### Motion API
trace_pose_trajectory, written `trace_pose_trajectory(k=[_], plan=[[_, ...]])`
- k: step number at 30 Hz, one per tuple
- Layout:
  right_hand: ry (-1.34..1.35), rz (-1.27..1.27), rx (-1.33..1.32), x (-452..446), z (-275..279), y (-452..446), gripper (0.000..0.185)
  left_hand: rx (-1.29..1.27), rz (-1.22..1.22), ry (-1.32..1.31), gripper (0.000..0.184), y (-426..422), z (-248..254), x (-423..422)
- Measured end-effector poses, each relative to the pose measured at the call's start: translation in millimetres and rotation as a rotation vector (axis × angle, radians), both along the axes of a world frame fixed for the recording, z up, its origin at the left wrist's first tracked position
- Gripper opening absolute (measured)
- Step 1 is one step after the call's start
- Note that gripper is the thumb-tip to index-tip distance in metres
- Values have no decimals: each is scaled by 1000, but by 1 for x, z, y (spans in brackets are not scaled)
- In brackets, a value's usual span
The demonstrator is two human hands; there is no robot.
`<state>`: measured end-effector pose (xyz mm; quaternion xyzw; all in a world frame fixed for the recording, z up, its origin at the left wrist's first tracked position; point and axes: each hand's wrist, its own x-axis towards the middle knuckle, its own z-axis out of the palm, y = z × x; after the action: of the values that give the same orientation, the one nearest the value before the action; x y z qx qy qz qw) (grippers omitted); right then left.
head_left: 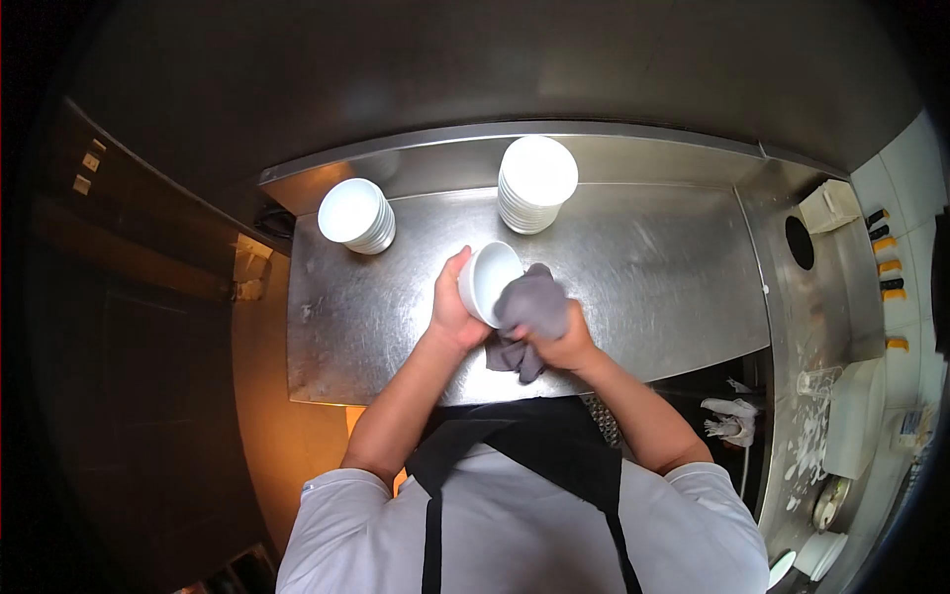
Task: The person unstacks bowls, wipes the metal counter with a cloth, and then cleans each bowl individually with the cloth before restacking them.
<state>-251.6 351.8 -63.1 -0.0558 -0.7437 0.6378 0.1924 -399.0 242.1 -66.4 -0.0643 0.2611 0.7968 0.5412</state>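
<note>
A white bowl (479,280) is tilted on its side above the steel counter, its opening turned to the right. Around its left side and base my left hand (453,307) is closed, thumb up near the rim. My right hand (562,342) grips a bunched grey cloth (534,302) at the bowl's right rim, and part of the cloth hangs down below. The cloth covers some of the bowl's opening and the right fingertips. Beyond the hands stand two stacks of white bowls, a shorter left stack (357,216) and a taller right stack (537,183).
The steel counter (653,267) has a raised back edge. To the right runs a side counter with a round dark hole (800,244), a white container (829,206) and foamy residue. Several yellow- and black-handled knives (891,267) hang on the tiled wall.
</note>
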Motion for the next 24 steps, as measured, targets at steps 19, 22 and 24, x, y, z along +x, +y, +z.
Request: trace_pose_trajectory(k=[19,22,24], plan=[[-153,-15,49,-13,-17,-38,59,-236,-27,121,49,3,-3,14],[-33,-54,452,-14,-26,-26,60,-221,-212,52,58,1,-1,3],[127,-230,573,-18,-24,-21,54,-59,-88,53,66,4,-1,9]])
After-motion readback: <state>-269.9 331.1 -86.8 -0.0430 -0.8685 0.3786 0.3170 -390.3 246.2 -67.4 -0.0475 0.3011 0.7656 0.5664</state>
